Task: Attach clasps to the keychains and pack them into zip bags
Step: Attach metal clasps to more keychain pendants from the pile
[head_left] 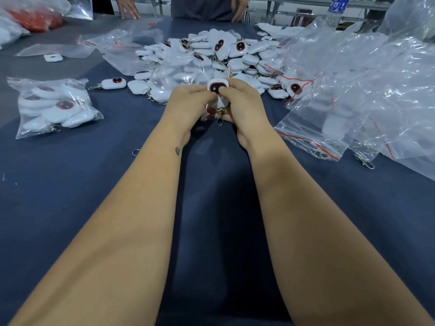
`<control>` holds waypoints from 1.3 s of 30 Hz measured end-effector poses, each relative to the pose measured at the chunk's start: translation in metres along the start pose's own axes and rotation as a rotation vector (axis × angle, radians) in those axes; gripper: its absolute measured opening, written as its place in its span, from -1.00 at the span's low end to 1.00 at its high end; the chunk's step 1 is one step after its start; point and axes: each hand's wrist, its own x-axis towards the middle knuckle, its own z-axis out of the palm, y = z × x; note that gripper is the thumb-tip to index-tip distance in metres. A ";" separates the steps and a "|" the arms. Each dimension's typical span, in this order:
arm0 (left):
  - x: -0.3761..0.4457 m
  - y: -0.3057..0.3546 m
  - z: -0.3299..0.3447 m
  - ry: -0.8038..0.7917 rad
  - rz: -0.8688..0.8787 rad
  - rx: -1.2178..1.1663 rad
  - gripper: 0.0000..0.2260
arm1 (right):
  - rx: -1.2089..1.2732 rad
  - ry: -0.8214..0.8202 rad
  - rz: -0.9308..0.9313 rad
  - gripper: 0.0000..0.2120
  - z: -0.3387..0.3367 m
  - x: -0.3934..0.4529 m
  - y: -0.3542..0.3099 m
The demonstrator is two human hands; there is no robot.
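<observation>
Workshop worktop under cool, even light

A dark blue cloth covers the worktop (70, 196), with a grey strip along its far left edge. Beyond the far edge stand pale metal frames (294, 10) and a clear water bottle (335, 12) with a blue label.

Both forearms extended forward; left hand (188, 102) and right hand (244, 102) together, fingers curled in grip.

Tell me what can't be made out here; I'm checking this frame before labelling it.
- Held keychain: lower body hidden by the fingers of both hands, head view.
- Clasp: whether its ring is fully attached, too small.
- Filled zip bag: keychain count blurred by glare.
- Water bottle: top cut off by the upper edge.
</observation>
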 end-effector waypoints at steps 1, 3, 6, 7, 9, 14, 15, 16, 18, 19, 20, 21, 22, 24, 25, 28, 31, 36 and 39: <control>0.000 0.000 0.001 0.005 0.000 0.002 -0.91 | -0.009 0.002 0.001 -0.85 0.000 0.000 0.000; 0.001 -0.001 0.003 0.012 0.002 0.025 -0.83 | -0.013 0.002 0.001 -0.85 -0.001 0.000 0.000; 0.002 -0.004 0.010 0.039 0.017 0.093 -0.82 | 0.007 0.003 0.001 -0.85 -0.002 0.001 0.000; 0.003 -0.006 0.012 0.039 0.018 0.102 -0.86 | 0.000 0.006 -0.002 -0.85 -0.002 0.001 0.000; 0.004 -0.007 0.014 0.043 0.019 0.094 -0.88 | -0.011 0.008 -0.006 -0.83 -0.002 0.000 0.000; -0.001 -0.002 0.013 0.045 0.029 0.013 -0.72 | -0.008 -0.005 -0.001 -0.77 -0.001 0.001 0.000; -0.002 -0.001 0.013 0.040 0.023 -0.011 -0.73 | -0.014 -0.004 0.000 -0.77 -0.001 0.001 -0.001; -0.003 0.000 0.013 0.036 0.017 -0.029 -0.75 | -0.017 -0.004 0.002 -0.78 -0.001 0.001 -0.001; -0.004 0.002 0.011 0.031 0.015 -0.044 -0.76 | -0.012 -0.002 0.003 -0.80 0.000 -0.001 -0.001; -0.004 0.002 0.010 0.026 0.018 -0.045 -0.77 | -0.013 -0.001 0.000 -0.81 0.000 -0.001 -0.001; -0.005 0.002 0.009 0.022 0.020 -0.043 -0.78 | -0.017 -0.003 -0.003 -0.82 0.000 -0.001 -0.001; -0.005 0.002 0.008 0.022 0.020 -0.035 -0.79 | -0.021 -0.008 -0.004 -0.83 0.000 -0.002 -0.001; -0.004 0.002 0.007 0.026 0.020 -0.027 -0.80 | -0.025 -0.015 -0.003 -0.83 0.000 -0.002 -0.002; -0.004 0.001 0.006 0.044 0.030 -0.004 -0.79 | -0.026 -0.028 0.004 -0.82 0.000 -0.003 -0.003; -0.003 0.001 0.006 0.054 0.038 0.007 -0.77 | -0.026 -0.031 0.009 -0.82 0.000 -0.004 -0.004; -0.003 0.000 0.006 0.076 0.052 0.038 -0.79 | -0.040 -0.027 0.015 -0.82 0.000 -0.005 -0.005; -0.003 0.000 0.008 0.094 0.059 0.139 -0.82 | -0.060 -0.006 0.010 -0.85 0.001 -0.005 -0.005; 0.002 0.000 0.004 0.149 -0.052 0.278 -0.73 | -0.077 0.140 0.012 -0.76 0.006 -0.002 0.000; 0.001 -0.007 0.001 0.150 0.083 0.661 -0.81 | 0.025 0.232 -0.018 -0.72 0.002 0.001 0.000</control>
